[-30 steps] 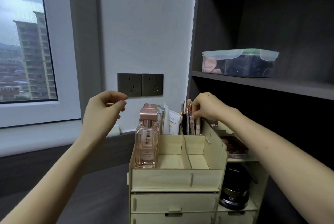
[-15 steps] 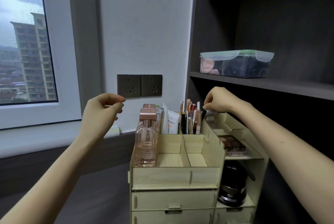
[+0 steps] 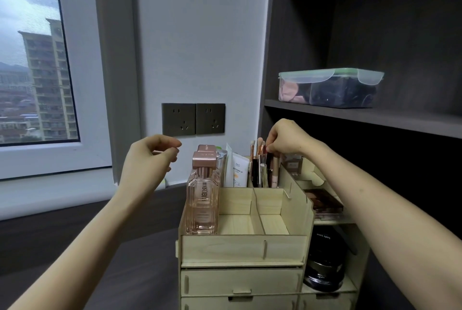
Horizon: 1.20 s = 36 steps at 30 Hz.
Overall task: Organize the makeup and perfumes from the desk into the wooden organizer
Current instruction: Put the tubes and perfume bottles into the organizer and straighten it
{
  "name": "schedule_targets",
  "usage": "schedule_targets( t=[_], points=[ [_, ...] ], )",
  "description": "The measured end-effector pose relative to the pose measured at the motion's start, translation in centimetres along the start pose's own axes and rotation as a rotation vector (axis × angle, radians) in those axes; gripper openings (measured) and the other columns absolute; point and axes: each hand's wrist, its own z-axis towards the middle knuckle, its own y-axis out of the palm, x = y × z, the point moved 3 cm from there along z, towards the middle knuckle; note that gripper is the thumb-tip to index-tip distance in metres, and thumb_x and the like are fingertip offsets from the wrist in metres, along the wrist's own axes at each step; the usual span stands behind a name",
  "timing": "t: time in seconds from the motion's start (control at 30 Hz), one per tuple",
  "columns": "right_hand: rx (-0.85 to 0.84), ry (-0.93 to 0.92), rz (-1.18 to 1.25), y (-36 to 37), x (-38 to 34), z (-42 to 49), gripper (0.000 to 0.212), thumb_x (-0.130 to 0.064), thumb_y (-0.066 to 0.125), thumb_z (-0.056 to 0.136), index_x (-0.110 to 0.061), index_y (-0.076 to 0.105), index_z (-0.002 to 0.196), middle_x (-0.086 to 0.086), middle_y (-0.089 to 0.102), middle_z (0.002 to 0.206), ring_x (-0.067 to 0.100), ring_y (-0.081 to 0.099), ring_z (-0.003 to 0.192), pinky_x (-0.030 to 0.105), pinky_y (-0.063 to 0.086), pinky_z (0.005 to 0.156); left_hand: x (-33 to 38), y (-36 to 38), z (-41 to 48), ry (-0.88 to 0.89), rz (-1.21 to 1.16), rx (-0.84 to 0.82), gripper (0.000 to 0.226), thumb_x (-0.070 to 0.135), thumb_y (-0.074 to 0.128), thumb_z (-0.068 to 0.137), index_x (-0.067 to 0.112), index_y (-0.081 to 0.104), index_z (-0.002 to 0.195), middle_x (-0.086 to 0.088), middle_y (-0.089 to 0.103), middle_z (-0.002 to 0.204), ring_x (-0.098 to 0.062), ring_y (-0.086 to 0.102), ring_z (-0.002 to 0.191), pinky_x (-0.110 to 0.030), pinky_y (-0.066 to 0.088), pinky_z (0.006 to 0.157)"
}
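Note:
The wooden organizer (image 3: pixel 243 249) stands on the dark desk against the shelf unit. Two pink perfume bottles (image 3: pixel 202 199) stand in its front left compartment. Behind them are cream tubes (image 3: pixel 240 169), and brushes (image 3: pixel 257 147) with slim makeup sticks (image 3: pixel 269 172) fill the rear compartment. My right hand (image 3: pixel 287 138) hovers over that compartment and its fingertips pinch the top of a dark stick. A small perfume bottle (image 3: pixel 292 164) stands just under my right wrist. My left hand (image 3: pixel 147 159) floats left of the perfume bottles, fingers loosely curled, holding nothing.
An eyeshadow palette (image 3: pixel 325 202) and a black jar (image 3: pixel 325 259) sit in the organizer's right side shelves. A lidded plastic container (image 3: pixel 330 89) rests on the dark shelf above. Two wall sockets (image 3: pixel 193 119) and a window (image 3: pixel 32 72) lie behind and to the left.
My right hand lifted toward the small perfume bottle, then came back over the makeup sticks. My left hand stayed raised beside the perfume bottles. The view tilted slightly upward.

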Motion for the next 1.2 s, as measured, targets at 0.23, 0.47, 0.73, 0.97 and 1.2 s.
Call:
schedule_targets(
  t=[0.23,0.47,0.73,0.97,1.2],
  points=[
    [-0.037,-0.052,-0.061,0.1,-0.1,0.6,0.011,-0.003,0.067,0.079,0.005,0.073,0.080,0.019,0.073,0.088,0.017,0.062,0.067,0.032,0.055,0.069,-0.5,0.1,0.1,-0.011,0.010,0.008,0.025,0.003,0.056,0.085,0.024,0.066,0.075,-0.004,0.067,0.080,-0.017,0.061,0.073,-0.022,0.045,0.059],
    [-0.003,-0.083,-0.068,0.6,0.4,0.6,0.018,-0.015,0.064,0.087,-0.004,0.074,0.095,0.007,0.071,0.097,0.013,0.060,0.081,0.025,0.044,0.073,-0.6,0.2,-0.2,-0.024,0.024,-0.006,0.024,0.004,0.055,0.086,0.023,0.066,0.076,-0.005,0.067,0.080,-0.018,0.061,0.075,-0.022,0.045,0.059],
    [-0.047,-0.218,-0.058,0.7,0.1,-2.6,0.012,-0.033,0.073,0.077,-0.025,0.076,0.085,-0.015,0.062,0.071,0.002,0.055,0.067,0.014,0.037,0.056,-1.0,-0.2,-0.3,-0.029,0.031,-0.001,0.025,0.004,0.055,0.086,0.024,0.066,0.077,-0.003,0.067,0.081,-0.015,0.061,0.075,-0.021,0.043,0.058],
    [0.053,-0.172,-0.287,1.9,0.8,-2.1,0.010,-0.020,0.072,0.076,-0.027,0.076,0.082,-0.014,0.064,0.074,0.013,0.059,0.088,0.027,0.045,0.073,-1.1,-0.1,-0.5,-0.033,0.037,-0.015,0.026,0.004,0.055,0.086,0.025,0.066,0.076,-0.005,0.068,0.083,-0.018,0.062,0.077,-0.022,0.044,0.059],
    [0.007,-0.141,-0.122,1.7,1.6,-2.0,0.009,-0.026,0.073,0.077,-0.026,0.076,0.085,-0.014,0.060,0.077,0.006,0.055,0.079,0.024,0.041,0.071,-1.5,-0.7,-0.3,-0.046,0.032,-0.005,0.026,0.003,0.055,0.085,0.024,0.066,0.075,-0.007,0.067,0.081,-0.019,0.060,0.076,-0.023,0.044,0.059]
  ],
)
